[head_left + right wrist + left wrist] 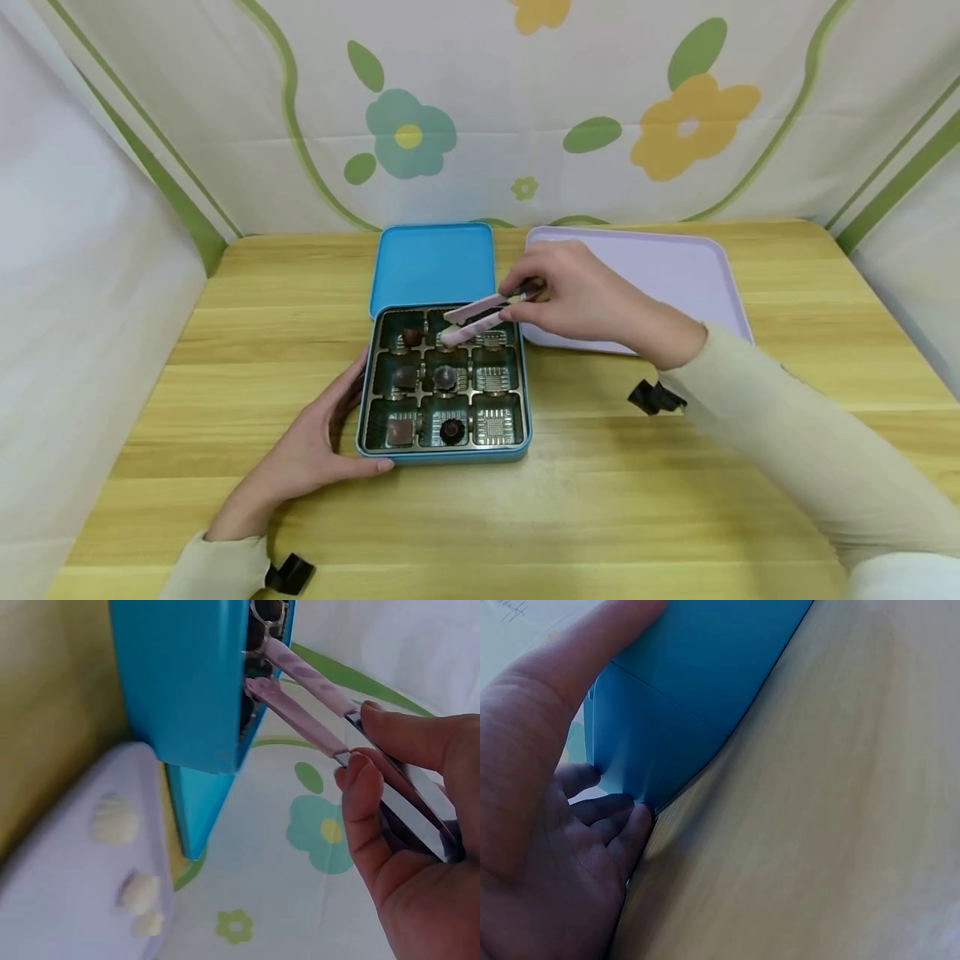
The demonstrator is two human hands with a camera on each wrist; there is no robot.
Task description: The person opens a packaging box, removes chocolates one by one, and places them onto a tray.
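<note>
Pink-tipped metal tongs (480,326) dipped into top-middle compartment (437,321) of chocolate tin (465,457); couldn't tell whether tips gripped anything. Right hand (573,292) pinched tongs, likely for fine control. Left hand (315,446) spread around tin's front-left corner, probably steadying it. Blue lid (435,267) lay behind; lilac tray (697,275), bearing white pieces (116,819), sat within reach.

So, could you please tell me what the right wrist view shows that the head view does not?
Only the right wrist view shows off-white, rounded pieces on the lilac rectangular tray. Only the head view shows the left grip and a large orange fabric flower. Both show the tray, blue square tin, and pink-and-metal tongs in the right grip.
</note>
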